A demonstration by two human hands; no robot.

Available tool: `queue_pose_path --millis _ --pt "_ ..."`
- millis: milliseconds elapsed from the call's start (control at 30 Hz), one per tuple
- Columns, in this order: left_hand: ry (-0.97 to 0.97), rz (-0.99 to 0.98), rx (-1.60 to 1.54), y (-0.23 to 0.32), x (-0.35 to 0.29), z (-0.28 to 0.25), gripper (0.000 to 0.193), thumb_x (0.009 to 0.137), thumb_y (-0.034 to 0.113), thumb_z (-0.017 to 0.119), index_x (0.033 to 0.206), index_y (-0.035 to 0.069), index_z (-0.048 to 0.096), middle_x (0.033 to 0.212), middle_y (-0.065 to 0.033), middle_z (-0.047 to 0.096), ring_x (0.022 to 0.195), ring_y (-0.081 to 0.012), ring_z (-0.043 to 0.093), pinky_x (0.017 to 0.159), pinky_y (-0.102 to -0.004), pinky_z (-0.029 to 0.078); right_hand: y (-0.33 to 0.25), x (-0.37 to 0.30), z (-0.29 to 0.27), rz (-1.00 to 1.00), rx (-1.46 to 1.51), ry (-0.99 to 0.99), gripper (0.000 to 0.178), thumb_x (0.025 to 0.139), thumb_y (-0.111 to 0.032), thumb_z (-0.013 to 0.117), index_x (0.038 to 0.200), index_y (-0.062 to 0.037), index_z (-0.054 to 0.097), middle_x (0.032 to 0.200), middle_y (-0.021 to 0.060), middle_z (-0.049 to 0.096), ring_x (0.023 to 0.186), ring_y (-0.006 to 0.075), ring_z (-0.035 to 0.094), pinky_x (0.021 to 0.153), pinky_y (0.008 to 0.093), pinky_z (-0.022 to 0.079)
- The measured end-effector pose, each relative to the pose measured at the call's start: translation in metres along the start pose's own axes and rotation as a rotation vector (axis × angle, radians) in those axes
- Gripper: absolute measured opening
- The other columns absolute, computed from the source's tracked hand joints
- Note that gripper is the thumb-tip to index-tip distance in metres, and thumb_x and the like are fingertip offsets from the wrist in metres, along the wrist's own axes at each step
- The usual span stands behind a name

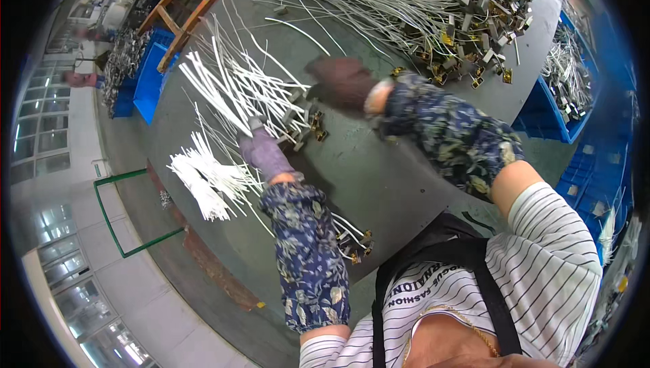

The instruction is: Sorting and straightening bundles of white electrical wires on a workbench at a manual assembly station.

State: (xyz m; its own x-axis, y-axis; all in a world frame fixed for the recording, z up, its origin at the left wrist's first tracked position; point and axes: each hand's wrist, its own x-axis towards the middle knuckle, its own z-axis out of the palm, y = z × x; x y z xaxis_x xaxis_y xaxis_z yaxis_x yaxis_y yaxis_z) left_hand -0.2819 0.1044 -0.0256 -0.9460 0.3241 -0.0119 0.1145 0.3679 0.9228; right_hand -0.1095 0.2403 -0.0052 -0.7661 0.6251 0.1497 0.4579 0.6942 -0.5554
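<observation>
My left hand (263, 153), in a grey-purple glove, is closed at the lower edge of a loose pile of white wires (227, 83). Some of the thick wires run to its fingertips, which are partly hidden. Small metal parts (305, 127), some grey and some brass-coloured, sit at the pile's right end. My right hand (342, 87), in a dark maroon glove, is just right of this pile, over the grey tabletop (379, 171). Motion smears its fingers, and whether it holds anything does not show. A fanned white wire bundle (206, 175) lies left of my left hand.
A large heap of wires (372, 2) with metal parts (481, 23) covers the table's far side. A few wired parts (352, 239) lie near my left forearm. Blue bins stand right (558, 111) and far left (152, 73), beside a wooden ladder (179, 29). A green metal frame (122, 178) stands left.
</observation>
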Motion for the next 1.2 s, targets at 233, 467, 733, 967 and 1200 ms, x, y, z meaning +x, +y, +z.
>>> queue_pose_path --millis 233,467,733,967,1200 --pt "-0.158 0.096 -0.253 0.018 -0.069 -0.022 0.034 0.091 0.034 0.062 0.083 0.002 0.056 0.064 -0.0017 0.051 0.058 -0.0091 0.049 0.052 -0.0239 0.042 0.026 -0.156 -0.044 0.302 -0.383 -0.192 0.023 0.079 -0.024 0.063 0.092 -0.0053 0.061 0.09 0.0171 0.06 0.082 0.0323 0.062 0.068 0.0437 0.051" --pt "-0.615 -0.451 -0.738 0.012 -0.149 0.024 0.03 0.093 0.026 0.056 0.107 -0.001 0.053 0.09 -0.0156 0.06 0.079 -0.0285 0.061 0.072 -0.0422 0.055 0.034 -0.174 -0.068 0.479 0.169 -0.061 0.015 0.083 -0.019 0.059 0.09 -0.0056 0.062 0.09 0.0125 0.06 0.083 0.0291 0.062 0.068 0.0389 0.049" --pt "-1.372 -1.068 -1.849 -0.001 -0.248 0.089 0.022 0.095 0.03 0.052 0.096 0.008 0.056 0.072 -0.0044 0.051 0.055 -0.0133 0.048 0.048 -0.0279 0.043 -0.018 -0.332 -0.092 0.72 1.478 0.009 0.005 0.082 -0.002 0.061 0.087 -0.0033 0.062 0.088 0.0055 0.059 0.078 0.0179 0.059 0.067 0.0262 0.047" --pt "-0.662 -0.604 -0.842 0.004 -0.272 0.099 0.039 0.091 0.042 0.059 0.095 0.003 0.061 0.078 -0.0063 0.06 0.07 -0.0197 0.059 0.064 -0.0325 0.052 0.058 -0.556 -0.057 1.184 1.28 -0.034 0.021 0.084 -0.009 0.061 0.104 -0.0026 0.061 0.078 0.0015 0.059 0.071 0.0108 0.056 0.063 0.029 0.046" --pt "-0.801 -0.245 -0.89 0.066 -0.202 0.053 0.023 0.094 0.023 0.055 0.102 0.002 0.058 0.104 -0.0155 0.062 0.096 -0.0281 0.062 0.084 -0.0442 0.055 0.052 -0.623 -0.096 1.331 0.779 -0.265 0.021 0.083 -0.025 0.058 0.082 -0.0044 0.062 0.069 0.0023 0.058 0.065 0.0128 0.053 0.061 0.029 0.043"
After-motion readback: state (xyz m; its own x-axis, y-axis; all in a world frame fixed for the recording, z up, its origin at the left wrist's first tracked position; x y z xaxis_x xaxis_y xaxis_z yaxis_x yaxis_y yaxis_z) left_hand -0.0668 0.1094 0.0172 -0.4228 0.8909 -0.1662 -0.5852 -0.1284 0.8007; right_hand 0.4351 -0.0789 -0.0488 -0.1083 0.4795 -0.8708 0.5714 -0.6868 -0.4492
